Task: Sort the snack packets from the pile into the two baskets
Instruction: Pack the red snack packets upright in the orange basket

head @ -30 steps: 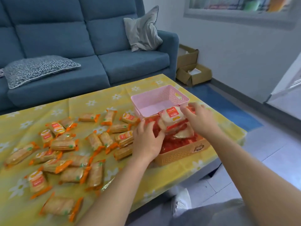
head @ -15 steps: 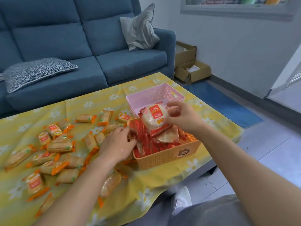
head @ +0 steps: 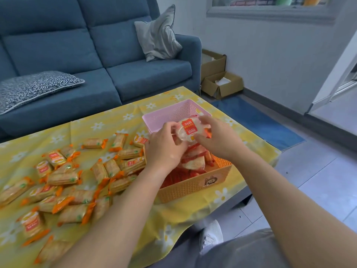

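Both hands hold one round white snack packet with a red label (head: 188,129) above the baskets. My left hand (head: 165,149) grips its left edge and my right hand (head: 217,139) grips its right side. Below them the orange basket (head: 195,185) holds several red and white packets. Behind it stands the pink basket (head: 173,113), its inside largely hidden by my hands. A pile of orange cracker packets (head: 73,176) lies spread over the left of the table.
The table wears a yellow flowered cloth (head: 116,120); its right edge runs just past the baskets. A blue sofa (head: 96,55) with cushions stands behind. Cardboard boxes (head: 222,84) and a blue mat (head: 257,120) lie on the floor at right.
My right hand lifted the white packet out of the orange basket toward the pink one. My left hand left the basket's rim and came up to take the packet's left edge.
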Demonstrator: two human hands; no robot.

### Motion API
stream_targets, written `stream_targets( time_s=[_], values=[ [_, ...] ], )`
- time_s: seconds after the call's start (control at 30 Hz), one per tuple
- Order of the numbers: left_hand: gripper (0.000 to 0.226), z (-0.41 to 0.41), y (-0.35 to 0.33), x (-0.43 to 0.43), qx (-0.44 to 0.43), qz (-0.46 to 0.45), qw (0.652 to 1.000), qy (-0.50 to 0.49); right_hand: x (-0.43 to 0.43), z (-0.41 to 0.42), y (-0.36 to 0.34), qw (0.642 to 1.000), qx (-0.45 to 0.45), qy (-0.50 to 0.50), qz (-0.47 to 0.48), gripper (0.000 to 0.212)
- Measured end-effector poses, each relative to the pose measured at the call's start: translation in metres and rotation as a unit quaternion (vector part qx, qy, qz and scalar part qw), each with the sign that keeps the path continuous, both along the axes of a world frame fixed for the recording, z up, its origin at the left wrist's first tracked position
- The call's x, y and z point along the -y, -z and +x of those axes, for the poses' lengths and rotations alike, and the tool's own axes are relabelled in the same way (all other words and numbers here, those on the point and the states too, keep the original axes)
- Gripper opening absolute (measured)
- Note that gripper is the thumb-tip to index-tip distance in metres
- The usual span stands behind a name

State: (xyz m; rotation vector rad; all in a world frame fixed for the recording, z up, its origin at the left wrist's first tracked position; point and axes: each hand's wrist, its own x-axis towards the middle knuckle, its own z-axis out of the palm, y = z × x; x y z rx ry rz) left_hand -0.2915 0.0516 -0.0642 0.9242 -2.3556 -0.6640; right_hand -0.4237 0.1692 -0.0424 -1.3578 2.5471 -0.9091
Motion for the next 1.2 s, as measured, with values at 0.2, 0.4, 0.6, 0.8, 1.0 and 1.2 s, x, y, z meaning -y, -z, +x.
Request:
stream_targets(
  time_s=[0.2, 0.4, 0.6, 0.8, 1.0, 1.2],
  values=[
    [0.033, -0.004, -0.005, 0.007, -0.078, 0.153, 0.983, 0.058, 0.001, 0.007, 0.018, 0.994, -0.004, -0.098, 0.049, 0.071],
    [0.061, 0.010, -0.001, 0.007, 0.031, 0.172, 0.969, 0.176, -0.008, -0.011, 0.011, 0.995, 0.037, -0.094, 0.005, 0.036],
    [0.081, 0.011, 0.000, 0.005, 0.102, 0.043, 0.981, 0.162, -0.025, -0.021, -0.008, 0.996, 0.030, 0.042, -0.070, 0.015],
    [0.043, 0.021, 0.007, 0.015, 0.031, 0.013, 0.994, 0.103, -0.027, -0.020, -0.004, 0.993, 0.023, 0.045, 0.110, 0.030],
    [0.029, 0.027, 0.012, 0.016, 0.011, 0.011, 0.998, 0.067, -0.004, 0.001, 0.017, 0.968, -0.028, -0.019, 0.247, 0.038],
    [0.022, 0.032, 0.009, 0.018, -0.054, 0.060, 0.993, 0.084, 0.002, 0.008, 0.017, 0.950, 0.136, -0.077, 0.271, 0.036]
  ],
)
